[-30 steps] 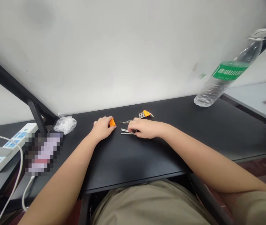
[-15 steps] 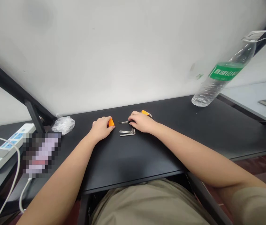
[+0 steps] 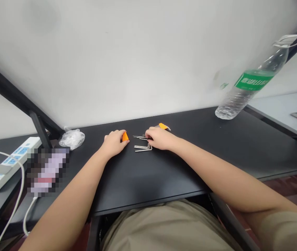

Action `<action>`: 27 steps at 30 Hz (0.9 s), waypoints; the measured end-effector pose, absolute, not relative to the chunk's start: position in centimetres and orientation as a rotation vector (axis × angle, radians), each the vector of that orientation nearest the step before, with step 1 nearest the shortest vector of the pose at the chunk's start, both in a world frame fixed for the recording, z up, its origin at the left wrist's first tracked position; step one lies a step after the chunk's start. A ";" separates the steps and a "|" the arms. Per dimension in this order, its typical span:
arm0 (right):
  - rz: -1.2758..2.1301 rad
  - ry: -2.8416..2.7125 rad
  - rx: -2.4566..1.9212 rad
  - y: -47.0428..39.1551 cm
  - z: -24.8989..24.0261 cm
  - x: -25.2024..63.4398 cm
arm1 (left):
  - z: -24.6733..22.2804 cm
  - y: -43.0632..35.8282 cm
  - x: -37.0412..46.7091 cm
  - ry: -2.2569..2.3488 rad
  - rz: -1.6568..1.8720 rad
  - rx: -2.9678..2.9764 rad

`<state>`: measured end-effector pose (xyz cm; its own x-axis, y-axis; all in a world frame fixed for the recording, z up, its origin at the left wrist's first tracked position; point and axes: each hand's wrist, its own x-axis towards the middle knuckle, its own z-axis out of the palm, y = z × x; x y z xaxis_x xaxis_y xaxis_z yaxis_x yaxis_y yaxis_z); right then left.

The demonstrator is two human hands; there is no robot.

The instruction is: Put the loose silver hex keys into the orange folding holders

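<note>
Between the thumb and fingers of my left hand (image 3: pixel 113 143) is an orange plastic hex key holder (image 3: pixel 125 136), partly hidden by the fingers. To the right of it, my right hand (image 3: pixel 159 137) pinches one small hex key (image 3: pixel 143 139), its bent end covered by the fingertips. Thinner hex keys (image 3: pixel 138 136) lie on the black table just behind that key. Nearer to me, larger silver L-shaped hex keys (image 3: pixel 143 150) rest side by side. Beyond my right hand sits a second orange holder (image 3: pixel 163 126) with metal keys in it, partly covered by the hand.
A tall plastic bottle (image 3: pixel 247 87) with a green label stands at the back right against the wall. On the left are a crumpled clear plastic bag (image 3: pixel 72 138), a blurred-out phone (image 3: pixel 49 170) with a white cable, and a white power strip (image 3: pixel 12 167). The black table (image 3: pixel 148 181) ends close to my lap.
My right hand has shifted slightly towards me and picked one hex key apart from the thinner ones, which now lie separate behind it. My left hand keeps the orange holder in place.
</note>
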<state>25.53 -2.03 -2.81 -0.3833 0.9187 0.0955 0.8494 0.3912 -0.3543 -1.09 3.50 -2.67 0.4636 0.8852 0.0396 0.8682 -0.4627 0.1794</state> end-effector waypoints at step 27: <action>0.332 -2.290 -1.731 -2.0 -2.0 26.4 | -2.6 3.5 -1.0 1.547 0.176 2.580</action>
<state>26.37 -2.04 -1.95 -0.2623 0.9630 0.0618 0.9057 0.2677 -0.3285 -1.04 3.50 -2.60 0.4680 0.8831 0.0340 0.8681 -0.4666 0.1693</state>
